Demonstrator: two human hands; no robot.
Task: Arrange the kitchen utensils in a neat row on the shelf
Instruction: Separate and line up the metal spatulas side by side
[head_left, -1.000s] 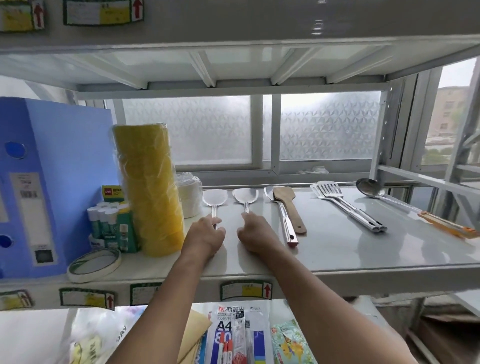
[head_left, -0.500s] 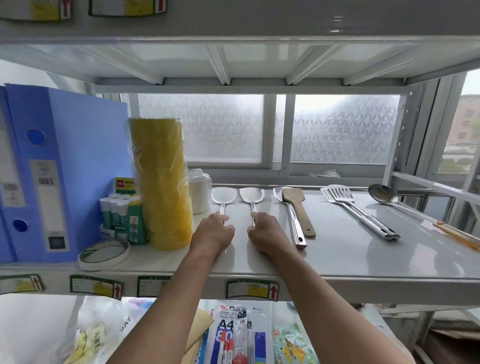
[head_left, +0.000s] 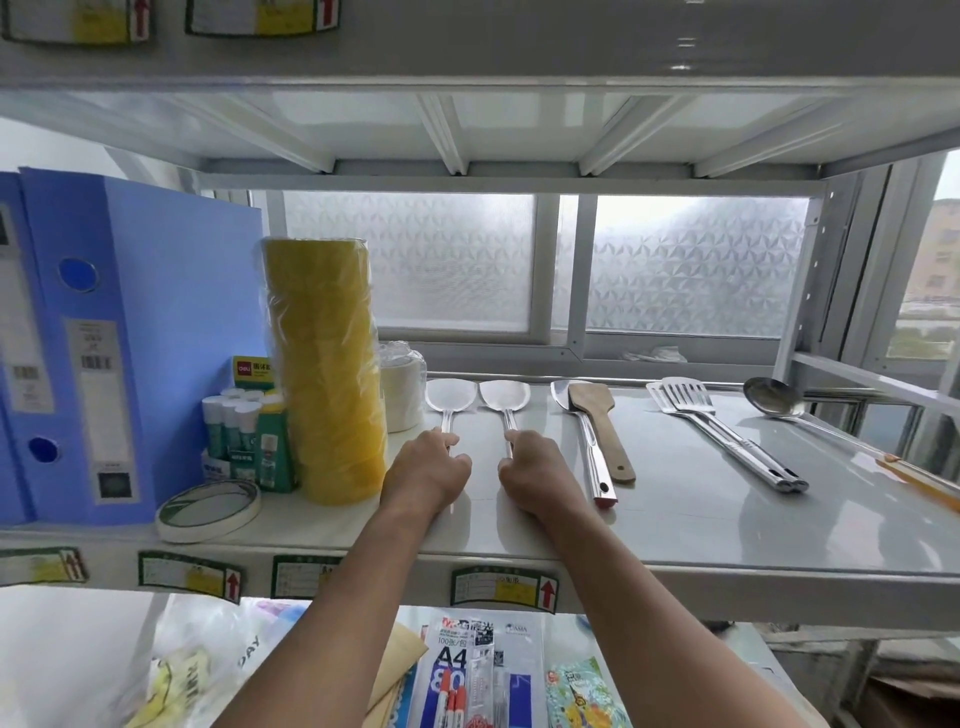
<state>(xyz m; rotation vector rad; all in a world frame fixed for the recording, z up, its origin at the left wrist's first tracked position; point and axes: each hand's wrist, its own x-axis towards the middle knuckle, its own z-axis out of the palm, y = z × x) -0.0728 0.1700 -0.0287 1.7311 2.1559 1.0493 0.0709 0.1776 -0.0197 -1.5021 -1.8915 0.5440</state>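
The left hand (head_left: 427, 475) and right hand (head_left: 535, 479), fingers clenched on two spatula handles, seem early in the task: other utensils lie uneven on the shelf (head_left: 675, 525).

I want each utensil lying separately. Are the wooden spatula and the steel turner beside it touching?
Touching: in the head view the wooden spatula lies over the steel turner's blade, with no gap between them.

Blue binder (head_left: 171, 332), yellow tape stack (head_left: 324, 374), silver spatulas (head_left: 727, 441), brown wooden spatula (head_left: 597, 415).
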